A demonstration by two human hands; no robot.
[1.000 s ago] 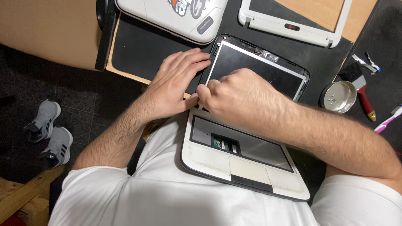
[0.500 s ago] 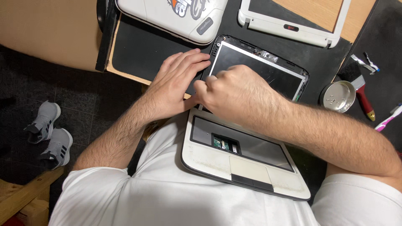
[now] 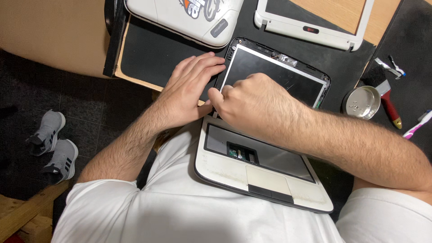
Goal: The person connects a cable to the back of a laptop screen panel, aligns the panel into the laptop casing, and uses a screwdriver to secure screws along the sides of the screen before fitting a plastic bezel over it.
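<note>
Centre of the frame: small laptop (image 3: 252,148), opened flat, white base without its keyboard resting partly on the lap, bare dark screen panel (image 3: 274,78) lying on the black mat (image 3: 153,58) above it. Left hand (image 3: 189,92) laid flat, fingers stretched out, pressing on the mat and touching the left edge of the screen panel; grasping nothing. Right hand (image 3: 256,105) clenched into a loose fist over the lower left corner of the screen, near the hinge (whether anything small is pinched inside cannot be told, the fingertips being hidden). Upper middle of the frame: second white laptop (image 3: 180,18), closed, stickers on its lid. Upper right: loose white screen bezel (image 3: 315,31) lying on the wooden table. Right edge: small round metal tin (image 3: 362,101), just beside it a brush with a red handle (image 3: 390,105). Lower left, on the dark floor: a pair of grey shoes (image 3: 54,144).
</note>
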